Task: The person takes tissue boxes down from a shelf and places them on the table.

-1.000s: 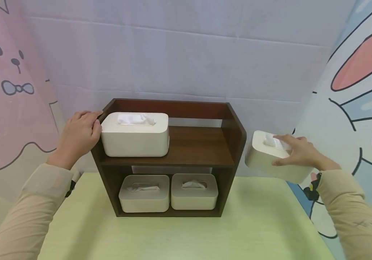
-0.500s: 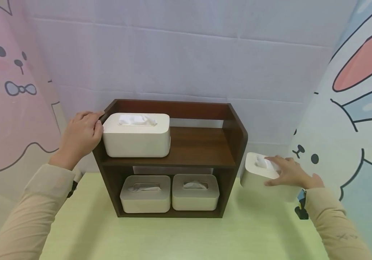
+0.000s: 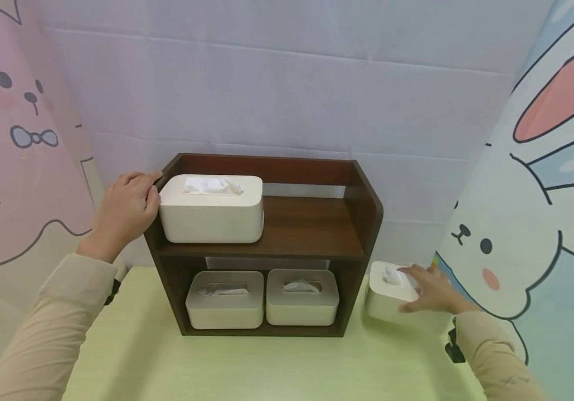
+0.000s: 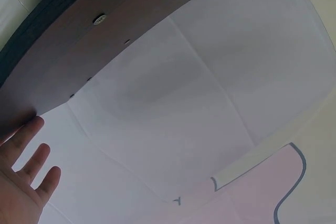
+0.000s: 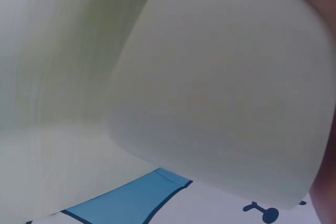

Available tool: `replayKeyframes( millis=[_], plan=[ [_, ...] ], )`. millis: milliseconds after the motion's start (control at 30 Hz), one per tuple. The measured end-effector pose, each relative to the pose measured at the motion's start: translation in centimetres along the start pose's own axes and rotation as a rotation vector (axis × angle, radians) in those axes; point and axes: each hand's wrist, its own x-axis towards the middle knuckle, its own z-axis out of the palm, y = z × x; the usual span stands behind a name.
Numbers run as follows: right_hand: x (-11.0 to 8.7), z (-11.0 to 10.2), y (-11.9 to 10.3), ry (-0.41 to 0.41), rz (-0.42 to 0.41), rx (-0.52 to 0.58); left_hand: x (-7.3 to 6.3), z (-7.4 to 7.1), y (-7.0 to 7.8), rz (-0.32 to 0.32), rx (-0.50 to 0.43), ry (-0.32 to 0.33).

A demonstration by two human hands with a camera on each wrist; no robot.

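Note:
At the right of the head view, my right hand [image 3: 432,291] grips a cream tissue box [image 3: 386,303] across its top, thumb on the near side and fingers over the far side. The box is low over the table beside the shelf, and its side [image 5: 220,93] fills much of the right wrist view. My left hand [image 3: 127,210] rests at the upper left side panel of the dark brown two-tier shelf [image 3: 307,223]; in the left wrist view its fingers [image 4: 39,163] are extended, one touching the panel's edge. Another tissue box [image 3: 212,223] sits on the upper tier's left.
Two more tissue boxes, a left one [image 3: 224,314] and a right one [image 3: 302,312], stand side by side in the lower tier. A pale green table [image 3: 267,367] bears the shelf. Cloth walls [image 3: 267,83] with cartoon animals at the sides close off the back and both sides.
My right hand has brought its tissue box down and slightly left, from mid-air to just over the table beside the shelf. The left hand stays on the side panel.

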Motion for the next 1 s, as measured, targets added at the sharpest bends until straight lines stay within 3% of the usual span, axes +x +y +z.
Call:
replayKeyframes(
  millis=[300, 1000],
  plan=[
    [-0.9, 2.6, -0.1, -0.02, -0.014, 0.029, -0.1, 0.0, 0.1, -0.002, -0.02, 0.005],
    [-1.9, 5.0, 0.2, -0.047, -0.011, 0.031, -0.1, -0.1, 0.2, 0.008, -0.019, 0.027]
  ],
)
